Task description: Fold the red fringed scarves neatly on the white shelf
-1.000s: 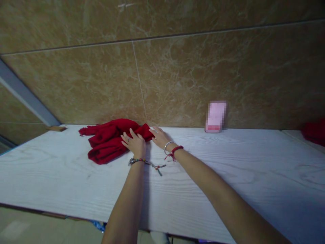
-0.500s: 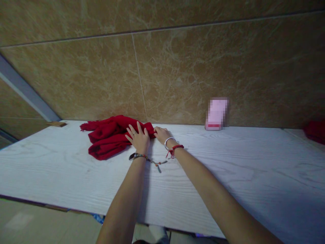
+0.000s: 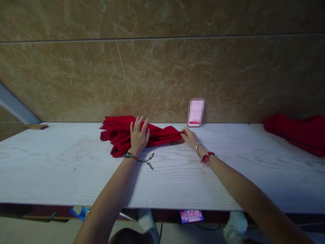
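Running beneath the left hand [image 3: 139, 135] to the right hand [image 3: 189, 136], a red cloth [image 3: 165, 134] lies on the white table [image 3: 177, 179], its bunched mass at nine o'clock from the left hand, its tapered end at three. Left forearm in from seven o'clock, that hand rests on the fabric with fingers fanned toward twelve; the right – its forearm slanting in from four o'clock – pinches the narrow tip. Rumpled and creased lengthwise, the cloth has a ragged nine-o'clock edge – perhaps fringed.
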The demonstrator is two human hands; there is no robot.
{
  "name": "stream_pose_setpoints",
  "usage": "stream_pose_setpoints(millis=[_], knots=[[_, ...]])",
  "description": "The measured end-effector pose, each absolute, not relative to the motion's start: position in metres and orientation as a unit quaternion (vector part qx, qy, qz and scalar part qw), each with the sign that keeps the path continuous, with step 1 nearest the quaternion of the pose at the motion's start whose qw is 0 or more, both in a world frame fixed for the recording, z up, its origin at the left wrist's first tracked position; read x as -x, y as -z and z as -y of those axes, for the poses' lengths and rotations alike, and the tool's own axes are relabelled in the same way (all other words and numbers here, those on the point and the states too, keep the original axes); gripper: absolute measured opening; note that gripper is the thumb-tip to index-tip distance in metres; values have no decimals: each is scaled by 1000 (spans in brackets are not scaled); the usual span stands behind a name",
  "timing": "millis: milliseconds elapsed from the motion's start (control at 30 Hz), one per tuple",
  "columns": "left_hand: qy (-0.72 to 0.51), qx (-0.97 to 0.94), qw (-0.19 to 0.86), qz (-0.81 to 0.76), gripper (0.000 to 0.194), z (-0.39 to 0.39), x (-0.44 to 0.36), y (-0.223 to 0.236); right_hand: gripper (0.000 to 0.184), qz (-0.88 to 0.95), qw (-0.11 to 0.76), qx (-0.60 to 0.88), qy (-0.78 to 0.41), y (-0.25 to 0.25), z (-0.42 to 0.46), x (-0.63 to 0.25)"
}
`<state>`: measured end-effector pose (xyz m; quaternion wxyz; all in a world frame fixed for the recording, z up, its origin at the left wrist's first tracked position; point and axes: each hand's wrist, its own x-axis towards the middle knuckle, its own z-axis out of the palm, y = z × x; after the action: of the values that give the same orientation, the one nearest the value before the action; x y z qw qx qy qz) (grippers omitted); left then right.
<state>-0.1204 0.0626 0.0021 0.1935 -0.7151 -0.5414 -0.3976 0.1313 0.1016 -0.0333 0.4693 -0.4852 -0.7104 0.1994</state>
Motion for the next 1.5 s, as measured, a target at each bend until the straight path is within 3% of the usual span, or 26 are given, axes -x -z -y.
stream_pose_setpoints(millis=[300, 400, 533, 633, 700, 767, 867, 933, 1033, 1233, 1500], knots=[[457, 710, 196, 499, 39, -19, 82, -52, 10, 627, 528, 519, -242, 26, -70, -252], [404, 713, 153, 552, 44, -35, 96, -40, 13, 578, 567, 541, -228, 25, -82, -272], [296, 742, 76, 596, 72, -59, 105, -8, 13, 521, 605, 575, -180, 25, -90, -285], [327, 780, 75, 528, 65, -65, 102, 4, 14, 522, 615, 580, -112, 18, -81, -274], [367, 801, 93, 464, 57, -63, 98, 3, 25, 608, 570, 552, -42, 11, -69, -256], [365, 831, 105, 407, 54, -60, 94, -1, 37, 737, 446, 508, 16, 7, -55, -237], [257, 888, 109, 366, 50, -57, 86, -3, 52, 843, 224, 490, 17, 7, -41, -216], [170, 907, 111, 369, 49, -59, 82, -1, 58, 861, 135, 490, 15, 9, -39, -213], [110, 910, 115, 384, 46, -62, 80, 2, 55, 865, 99, 492, 32, 7, -43, -216], [126, 887, 149, 419, 56, -63, 94, -8, 49, 850, 40, 523, 47, -8, -47, -231], [178, 696, 173, 674, 36, -51, 162, -24, 51, 766, -11, 643, 5, -20, -41, -291]])
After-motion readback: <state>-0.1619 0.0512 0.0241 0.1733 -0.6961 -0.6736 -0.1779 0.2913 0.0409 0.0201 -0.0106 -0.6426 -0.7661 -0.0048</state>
